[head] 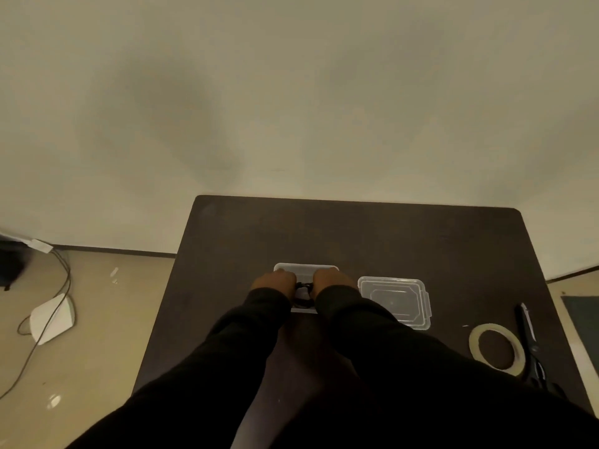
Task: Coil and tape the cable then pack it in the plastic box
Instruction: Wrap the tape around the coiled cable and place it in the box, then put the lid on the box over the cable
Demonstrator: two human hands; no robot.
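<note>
1. Your left hand [274, 281] and right hand [330, 280] sit knuckles-up over the plastic box [306, 268], which stands around the middle of the table [356, 234], well back from its near edge

2. Both hands look curled closed with the black cable [303, 286] between them, and each seems to pinch one side of the bundle; your fingertips are hidden under the knuckles, so the exact hold cannot be told

3. The cable shows only as a dark knot in the gap between your hands, over the box's opening. Whether it is taped, or already touching the box floor, cannot be made out

4. The lid [395, 301] lies to the right of the box, just beside your right wrist. A sideways sweep of that sleeve as you withdraw could knock it toward the table's right edge

5. If you let go unevenly, the coil may spring open and ride up over the rim, and then the lid would not seat

6. The box looks light, so pressing down on one side could tip or skid it

7. The tape roll [496, 348] and scissors [530, 338] lie near the right-hand near corner, close to the edge; a careless reach there could push them off
</note>
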